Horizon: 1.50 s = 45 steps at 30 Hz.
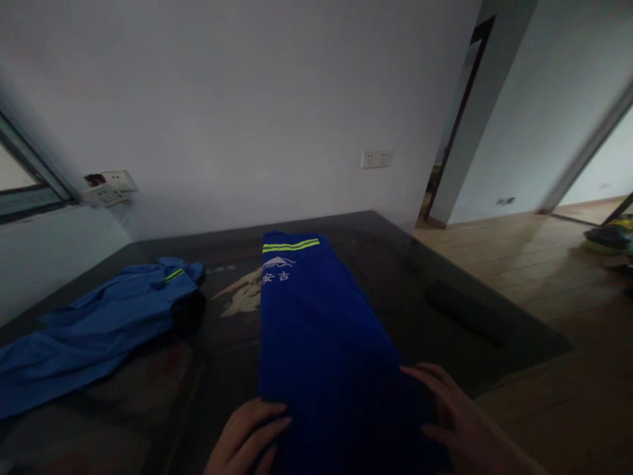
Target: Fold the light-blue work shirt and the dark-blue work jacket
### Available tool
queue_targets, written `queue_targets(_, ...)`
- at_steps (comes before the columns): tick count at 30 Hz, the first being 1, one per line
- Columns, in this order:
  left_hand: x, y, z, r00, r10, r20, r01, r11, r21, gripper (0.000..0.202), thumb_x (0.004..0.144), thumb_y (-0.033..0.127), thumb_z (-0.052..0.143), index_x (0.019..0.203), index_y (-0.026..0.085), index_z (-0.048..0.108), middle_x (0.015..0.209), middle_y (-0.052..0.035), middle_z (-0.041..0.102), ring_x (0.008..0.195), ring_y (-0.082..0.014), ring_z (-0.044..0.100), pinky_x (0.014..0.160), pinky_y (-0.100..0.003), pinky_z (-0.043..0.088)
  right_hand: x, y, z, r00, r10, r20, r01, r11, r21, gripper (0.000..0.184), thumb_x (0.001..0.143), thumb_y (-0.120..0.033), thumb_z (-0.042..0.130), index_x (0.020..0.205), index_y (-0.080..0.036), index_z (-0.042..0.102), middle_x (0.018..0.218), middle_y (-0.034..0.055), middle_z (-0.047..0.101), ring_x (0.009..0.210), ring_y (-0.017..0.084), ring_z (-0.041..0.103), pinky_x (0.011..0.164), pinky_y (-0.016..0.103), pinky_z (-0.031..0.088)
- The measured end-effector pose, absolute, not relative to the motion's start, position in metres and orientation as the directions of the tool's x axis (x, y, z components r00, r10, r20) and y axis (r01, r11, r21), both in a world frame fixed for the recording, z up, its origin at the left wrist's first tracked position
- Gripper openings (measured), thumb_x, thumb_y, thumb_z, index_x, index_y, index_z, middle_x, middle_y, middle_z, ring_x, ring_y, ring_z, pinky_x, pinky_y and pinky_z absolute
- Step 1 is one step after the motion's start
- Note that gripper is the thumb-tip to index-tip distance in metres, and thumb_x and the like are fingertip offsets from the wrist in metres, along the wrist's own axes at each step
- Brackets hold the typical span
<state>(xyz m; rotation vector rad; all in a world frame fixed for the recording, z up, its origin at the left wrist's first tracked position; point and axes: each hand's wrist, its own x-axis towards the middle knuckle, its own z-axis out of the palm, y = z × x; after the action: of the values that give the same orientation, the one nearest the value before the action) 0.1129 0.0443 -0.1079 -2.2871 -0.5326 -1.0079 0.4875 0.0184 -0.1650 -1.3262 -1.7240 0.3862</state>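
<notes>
A deep-blue work jacket (316, 316), folded into a long strip, lies on a dark table (227, 366). Two yellow-green bands and pale lettering show near its far end. My left hand (250, 435) has its bent fingers over the near left edge of the cloth. At the opposite edge, my right hand (445, 402) grips the fabric between its fingers and thumb. The near end of the jacket is in deep shadow and runs out of view.
A second blue garment (123, 310) lies rumpled at the left of the table. A dark, long object (462, 310) is on the right side. The wall behind carries a socket (376, 159); a power strip (106, 193) sits by the window. Wooden floor (534, 264) extends right.
</notes>
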Motion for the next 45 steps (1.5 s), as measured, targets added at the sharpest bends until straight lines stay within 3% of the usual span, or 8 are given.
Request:
queue_targets(5, 0.179, 0.054, -0.072, 0.728, 0.249, 0.639, 0.549, -0.771, -0.324, 0.038, 0.09, 0.021, 0.049, 0.126, 0.029, 0.053, 0.128, -0.0039, 0.058, 0.121, -0.0193, 0.052, 0.106, -0.046, 0.041, 0.51, 0.01, -0.109, 0.108, 0.727, 0.678, 0.624, 0.482, -0.615, 0.049, 0.076, -0.047, 0.062, 0.12, -0.027, 0.059, 0.113, 0.0088, 0.06, 0.059, 0.013, 0.055, 0.057, 0.03, 0.05)
queue_targets(8, 0.212, 0.057, -0.073, 0.828, 0.346, 0.442, 0.5, -0.812, -0.301, 0.053, 0.087, 0.033, 0.057, 0.137, 0.033, 0.041, 0.144, -0.0038, 0.043, 0.134, -0.0268, 0.037, 0.108, -0.06, 0.031, 0.51, 0.037, -0.057, 0.125, 0.633, 0.764, 0.611, 0.558, -0.562, 0.039, 0.082, -0.048, 0.056, 0.11, -0.023, 0.064, 0.091, 0.0067, 0.066, 0.067, 0.016, 0.059, 0.06, 0.028, 0.05)
queue_targets(11, 0.227, 0.063, -0.092, 0.894, 0.331, 0.301, 0.415, -0.865, -0.283, 0.067, 0.085, 0.05, 0.055, 0.144, 0.036, 0.027, 0.153, -0.0044, 0.027, 0.14, -0.0313, 0.023, 0.108, -0.065, 0.023, 0.495, 0.101, -0.011, -0.053, 0.636, 0.77, 0.589, 0.642, -0.49, 0.031, 0.084, -0.04, 0.055, 0.103, -0.019, 0.067, 0.096, 0.0073, 0.068, 0.079, 0.018, 0.062, 0.064, 0.027, 0.05)
queue_targets(15, 0.233, 0.075, -0.118, 0.945, 0.257, 0.202, 0.309, -0.904, -0.296, 0.071, 0.086, 0.059, 0.045, 0.147, 0.037, 0.015, 0.155, -0.0063, 0.02, 0.141, -0.0331, 0.017, 0.108, -0.067, 0.017, 0.473, 0.2, 0.03, 0.055, 0.763, 0.644, 0.755, 0.39, -0.527, 0.025, 0.082, -0.023, 0.059, 0.103, -0.016, 0.068, 0.092, 0.0075, 0.07, 0.075, 0.015, 0.064, 0.068, 0.023, 0.048)
queue_targets(23, 0.235, 0.082, -0.126, 0.95, 0.248, 0.19, 0.303, -0.882, -0.362, 0.071, 0.086, 0.058, 0.046, 0.147, 0.037, 0.015, 0.155, -0.0057, 0.018, 0.141, -0.0348, 0.017, 0.106, -0.067, 0.02, 0.465, 0.28, 0.045, 0.231, 0.791, 0.567, 0.764, 0.214, -0.608, 0.015, 0.073, -0.03, 0.07, 0.08, -0.017, 0.071, 0.074, 0.0062, 0.07, 0.064, 0.016, 0.065, 0.064, 0.025, 0.047)
queue_targets(30, 0.261, 0.064, -0.108, 0.885, 0.329, 0.328, 0.419, -0.871, -0.256, 0.057, 0.09, 0.055, 0.04, 0.142, 0.033, 0.032, 0.15, -0.007, 0.032, 0.137, -0.03, 0.028, 0.11, -0.061, 0.021, 0.466, 0.295, 0.043, 0.321, 0.725, 0.61, 0.73, 0.221, -0.647, 0.012, 0.077, -0.023, 0.063, 0.085, -0.017, 0.069, 0.084, 0.0061, 0.07, 0.074, 0.015, 0.065, 0.067, 0.023, 0.046)
queue_targets(37, 0.276, 0.065, -0.112, 0.922, 0.279, 0.268, 0.347, -0.903, -0.255, 0.063, 0.092, 0.055, 0.033, 0.147, 0.026, 0.023, 0.154, -0.0095, 0.021, 0.142, -0.0301, 0.016, 0.112, -0.06, 0.018, 0.464, 0.297, 0.04, 0.284, 0.661, 0.695, 0.756, 0.291, -0.586, 0.02, 0.076, -0.024, 0.065, 0.094, -0.017, 0.065, 0.092, 0.0032, 0.068, 0.081, 0.013, 0.062, 0.071, 0.022, 0.046)
queue_targets(45, 0.279, 0.071, -0.123, 0.929, 0.255, 0.269, 0.335, -0.888, -0.314, 0.064, 0.091, 0.052, 0.041, 0.147, 0.038, 0.014, 0.156, -0.0013, 0.017, 0.142, -0.0318, 0.015, 0.109, -0.063, 0.02, 0.466, 0.286, 0.032, 0.242, 0.625, 0.742, 0.837, 0.252, -0.485, 0.018, 0.085, -0.022, 0.055, 0.102, -0.023, 0.061, 0.102, 0.0045, 0.065, 0.092, 0.018, 0.06, 0.079, 0.027, 0.043)
